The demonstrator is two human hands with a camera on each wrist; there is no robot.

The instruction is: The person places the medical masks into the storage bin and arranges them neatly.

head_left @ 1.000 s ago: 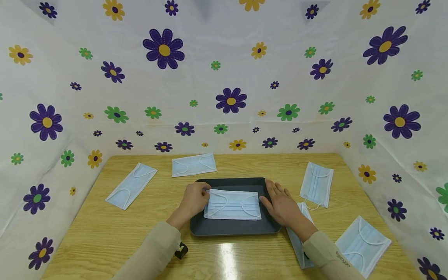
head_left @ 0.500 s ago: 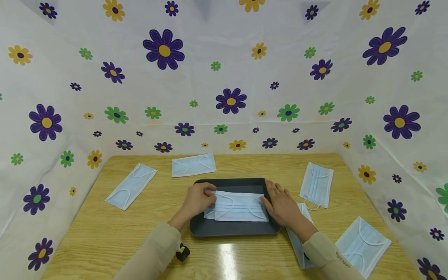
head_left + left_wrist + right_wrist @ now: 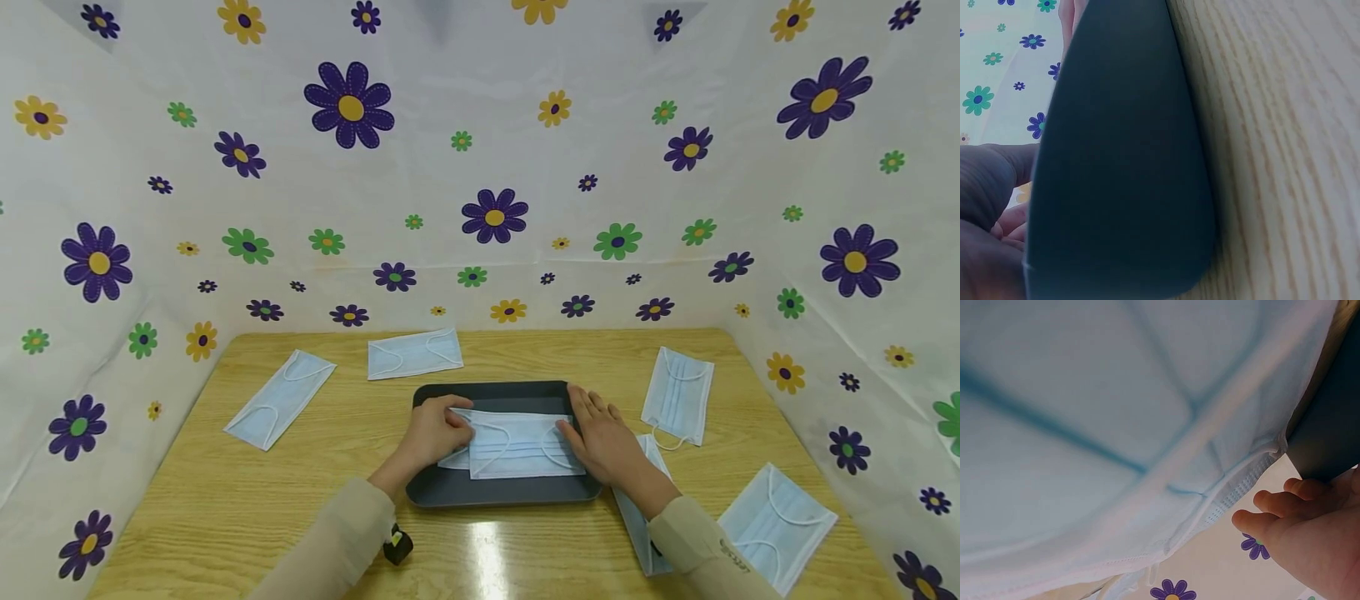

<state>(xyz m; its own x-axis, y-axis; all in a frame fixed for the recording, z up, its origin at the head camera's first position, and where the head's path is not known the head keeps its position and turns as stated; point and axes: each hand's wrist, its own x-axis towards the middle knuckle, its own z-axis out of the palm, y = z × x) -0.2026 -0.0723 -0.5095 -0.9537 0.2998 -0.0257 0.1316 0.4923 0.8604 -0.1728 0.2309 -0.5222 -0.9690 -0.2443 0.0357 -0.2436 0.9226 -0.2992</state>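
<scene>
A dark grey tray [image 3: 502,492] stands mid-table, its outer wall [image 3: 1116,156] filling the left wrist view. In it a light-blue face mask [image 3: 525,450] overlaps another mask [image 3: 452,461], whose left end peeks out. My left hand [image 3: 435,432] reaches over the tray's left side and pinches the upper mask's left edge between thumb and fingers; in its wrist view the fingertips are partly hidden. Along the tray's right rim lies my right hand [image 3: 606,437], fingers straight, thumb at the upper mask's right end. The right wrist view also has this hand [image 3: 1310,540], fingers extended.
Under my right forearm lies a mask [image 3: 637,529], close to the tray. More masks are spread around: far left [image 3: 281,400], back [image 3: 416,353], back right [image 3: 678,396] and front right [image 3: 780,525]. Flower-printed cloth [image 3: 480,167] encloses the table's back and sides.
The upper mask has slid right and slightly toward me in the tray, uncovering the left end of the one beneath. My left hand has moved right with it; the right hand stays put.
</scene>
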